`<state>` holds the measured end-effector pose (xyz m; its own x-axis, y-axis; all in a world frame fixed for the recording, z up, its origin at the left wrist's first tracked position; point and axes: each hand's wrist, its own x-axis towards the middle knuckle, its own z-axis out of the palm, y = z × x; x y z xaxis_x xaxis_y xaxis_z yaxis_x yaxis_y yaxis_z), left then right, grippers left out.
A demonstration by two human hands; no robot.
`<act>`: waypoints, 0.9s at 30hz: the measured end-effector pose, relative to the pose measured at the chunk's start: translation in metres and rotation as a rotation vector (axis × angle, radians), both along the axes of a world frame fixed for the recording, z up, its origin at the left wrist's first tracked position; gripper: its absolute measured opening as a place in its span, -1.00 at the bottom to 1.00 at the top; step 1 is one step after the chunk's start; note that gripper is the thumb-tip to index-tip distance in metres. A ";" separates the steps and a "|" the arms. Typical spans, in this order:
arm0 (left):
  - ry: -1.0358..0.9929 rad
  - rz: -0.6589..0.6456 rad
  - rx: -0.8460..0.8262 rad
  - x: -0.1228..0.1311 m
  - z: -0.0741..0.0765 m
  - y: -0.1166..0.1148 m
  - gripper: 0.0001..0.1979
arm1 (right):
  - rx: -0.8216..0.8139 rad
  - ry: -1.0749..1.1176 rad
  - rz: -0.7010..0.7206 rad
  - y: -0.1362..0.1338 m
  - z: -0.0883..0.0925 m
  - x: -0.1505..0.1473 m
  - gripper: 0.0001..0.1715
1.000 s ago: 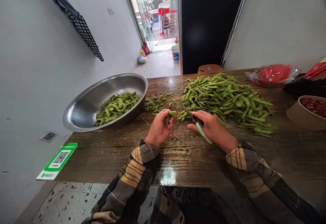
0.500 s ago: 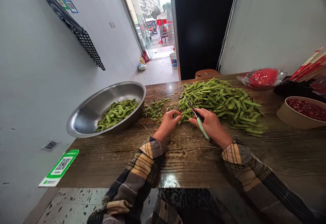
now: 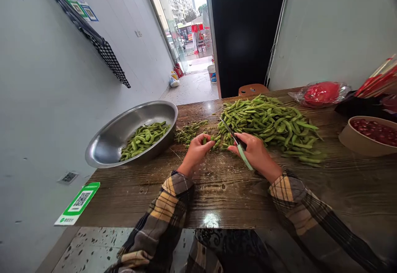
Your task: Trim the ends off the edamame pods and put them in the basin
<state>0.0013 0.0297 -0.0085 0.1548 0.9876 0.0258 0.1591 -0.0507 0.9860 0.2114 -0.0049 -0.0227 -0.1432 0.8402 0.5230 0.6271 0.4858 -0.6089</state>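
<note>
My left hand is closed in a pinch on a green soybean pod, just left of the pod pile. In my right hand is a pair of scissors with a dark blade and pale green handle, its tip pointing at the pile's near left edge. The large heap of soybean pods lies on the table beyond my right hand. Left of it sit small trimmed bits. A wide steel bowl, tilted in view, contains more pods.
The wooden table carries a green QR-code card at its left edge. On the right are a plastic-wrapped red bundle, a paper tub of dark red pieces and red-wrapped sticks. A brown stool stands behind the table.
My left hand has moved slightly left, away from the scissors, with a pod now showing in its fingers. My right hand has barely shifted and still holds the scissors.
</note>
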 end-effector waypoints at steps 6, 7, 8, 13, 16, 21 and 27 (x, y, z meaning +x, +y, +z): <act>-0.258 -0.033 -0.115 -0.005 0.002 -0.018 -0.67 | -0.085 -0.112 0.109 -0.008 0.002 -0.004 -0.50; -0.269 -0.036 -0.109 -0.004 0.001 -0.019 -0.67 | -0.107 -0.138 0.127 -0.009 0.003 -0.005 -0.48; -0.272 -0.043 -0.097 -0.004 -0.001 -0.019 -0.68 | -0.127 -0.160 0.144 -0.011 0.004 -0.006 -0.46; -0.202 -0.104 -0.024 -0.004 -0.002 -0.022 -0.71 | -0.172 -0.221 0.178 -0.016 0.008 -0.011 -0.44; -0.179 -0.105 -0.022 -0.002 -0.002 -0.026 -0.71 | -0.176 -0.227 0.188 -0.017 0.009 -0.012 -0.43; -0.211 -0.115 -0.048 0.002 0.000 -0.030 -0.73 | -0.161 -0.167 0.227 -0.016 0.006 -0.013 -0.42; -0.184 -0.110 -0.056 0.002 0.001 -0.031 -0.75 | -0.139 -0.174 0.217 -0.017 0.005 -0.014 -0.48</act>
